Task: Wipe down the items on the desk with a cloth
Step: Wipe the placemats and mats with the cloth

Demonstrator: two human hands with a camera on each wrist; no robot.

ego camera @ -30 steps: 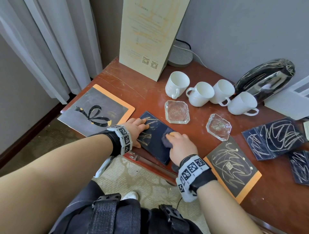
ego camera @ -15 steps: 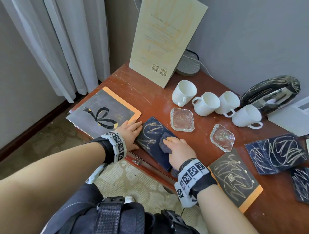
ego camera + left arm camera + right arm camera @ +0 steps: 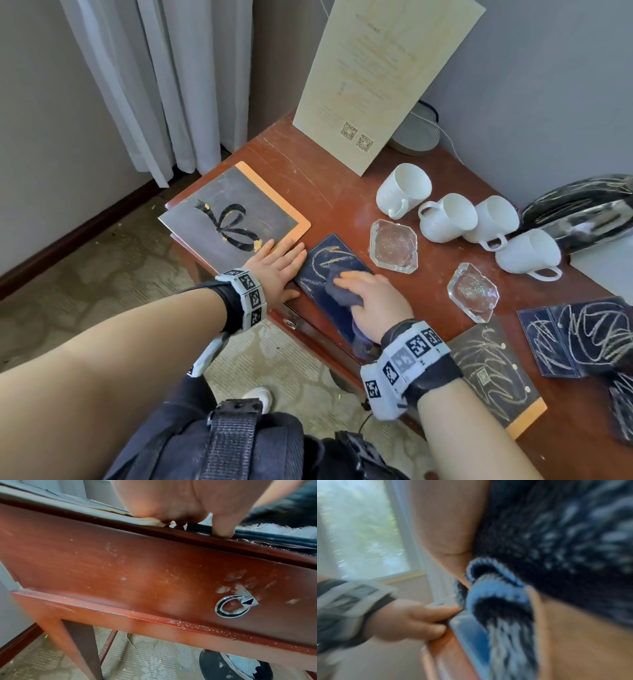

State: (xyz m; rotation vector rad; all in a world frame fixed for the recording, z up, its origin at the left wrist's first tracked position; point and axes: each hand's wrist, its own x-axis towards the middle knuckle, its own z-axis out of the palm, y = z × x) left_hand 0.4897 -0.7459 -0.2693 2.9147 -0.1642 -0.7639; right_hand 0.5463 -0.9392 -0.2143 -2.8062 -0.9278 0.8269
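Since a second ago, left hand (image 3: 274, 270) slid off the dark folder (image 3: 334, 274), flat, fingers together; right hand (image 3: 375, 301) presses grey cloth (image 3: 339, 291) mid-frame.

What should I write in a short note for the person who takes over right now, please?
Left hand: flat, fingers straight, steadying the dark folder at its left edge.
Right hand: pressing the cloth on that folder, mid-wipe.
Done: nothing shows clearly as finished.
Left: the chalky scribbles on this folder, then the four mugs, two glass ashtrays, the other folders and the desk.
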